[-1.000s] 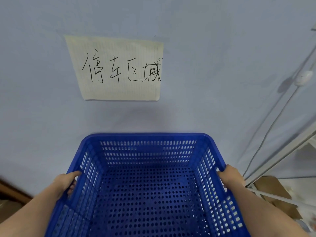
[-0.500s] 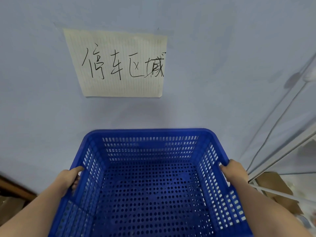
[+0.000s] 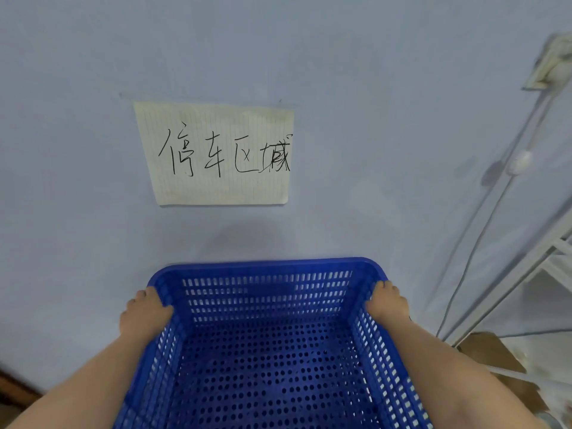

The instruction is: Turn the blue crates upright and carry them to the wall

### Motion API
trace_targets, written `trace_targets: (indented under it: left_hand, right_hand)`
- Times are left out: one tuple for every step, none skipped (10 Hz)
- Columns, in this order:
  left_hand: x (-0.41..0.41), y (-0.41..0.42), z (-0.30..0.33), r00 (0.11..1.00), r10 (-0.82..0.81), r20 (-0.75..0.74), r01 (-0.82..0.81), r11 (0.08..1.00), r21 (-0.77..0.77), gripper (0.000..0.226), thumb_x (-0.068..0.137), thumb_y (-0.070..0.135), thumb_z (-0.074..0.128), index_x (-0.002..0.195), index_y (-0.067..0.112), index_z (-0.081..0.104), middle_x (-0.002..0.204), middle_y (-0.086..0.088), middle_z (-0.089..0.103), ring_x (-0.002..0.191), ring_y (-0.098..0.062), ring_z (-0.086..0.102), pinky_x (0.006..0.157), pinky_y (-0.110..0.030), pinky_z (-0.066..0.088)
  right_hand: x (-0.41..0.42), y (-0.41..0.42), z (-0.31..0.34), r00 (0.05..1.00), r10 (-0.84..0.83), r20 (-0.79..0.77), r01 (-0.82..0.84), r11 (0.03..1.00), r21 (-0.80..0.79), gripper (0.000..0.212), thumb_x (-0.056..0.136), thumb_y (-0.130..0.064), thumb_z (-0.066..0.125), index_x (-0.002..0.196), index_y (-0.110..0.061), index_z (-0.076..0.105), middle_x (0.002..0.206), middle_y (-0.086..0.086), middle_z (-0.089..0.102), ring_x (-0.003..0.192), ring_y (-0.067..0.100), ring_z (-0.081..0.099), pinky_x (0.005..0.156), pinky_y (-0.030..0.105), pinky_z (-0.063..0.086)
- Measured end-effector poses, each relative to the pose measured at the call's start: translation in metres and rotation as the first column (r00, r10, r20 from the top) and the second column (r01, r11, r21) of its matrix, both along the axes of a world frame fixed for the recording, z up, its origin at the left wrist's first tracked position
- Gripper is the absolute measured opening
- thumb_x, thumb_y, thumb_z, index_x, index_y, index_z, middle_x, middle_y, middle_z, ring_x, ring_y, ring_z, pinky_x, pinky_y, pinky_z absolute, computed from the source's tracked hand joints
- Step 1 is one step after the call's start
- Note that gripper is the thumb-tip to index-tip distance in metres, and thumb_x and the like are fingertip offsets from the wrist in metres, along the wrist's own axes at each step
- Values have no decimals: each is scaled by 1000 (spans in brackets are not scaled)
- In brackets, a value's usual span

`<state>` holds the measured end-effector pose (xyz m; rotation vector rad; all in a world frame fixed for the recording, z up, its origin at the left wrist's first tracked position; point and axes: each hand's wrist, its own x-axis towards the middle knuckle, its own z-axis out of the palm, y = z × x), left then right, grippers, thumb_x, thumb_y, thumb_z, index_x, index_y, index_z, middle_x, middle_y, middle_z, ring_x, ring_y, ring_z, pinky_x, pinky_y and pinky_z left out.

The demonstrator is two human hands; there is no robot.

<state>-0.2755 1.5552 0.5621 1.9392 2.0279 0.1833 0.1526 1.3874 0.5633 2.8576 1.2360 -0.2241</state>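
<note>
An upright blue perforated crate [image 3: 266,360] fills the lower middle of the view, its open top facing me and its far rim close to the pale blue wall [image 3: 371,119]. My left hand [image 3: 144,314] grips the crate's left rim near the far corner. My right hand [image 3: 387,301] grips the right rim near the far corner. The crate is empty. Its near end is cut off by the frame's lower edge.
A lined paper sign [image 3: 216,153] with handwritten characters is stuck on the wall above the crate. At the right, a white cable with an inline switch [image 3: 518,162] hangs from a wall socket [image 3: 554,63]. A white rack frame [image 3: 526,289] and cardboard [image 3: 492,351] stand at lower right.
Both hands have slid forward along the rims toward the crate's far corners. The view has tilted so the sign and crate rim sit lower in the frame.
</note>
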Motion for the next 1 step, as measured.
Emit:
trace_targets:
  left_hand:
    - [29,10,19,973,-204,-111,212,975,61,49,89,32,48,132,9,46,135,-10,51,121,-27,50,95,-35,40]
  right_hand:
    - [-17,28,18,981,188,-50,-189,982,-12,59,94,-27,43,147,-7,26,151,10,32,136,27,35,111,40,31]
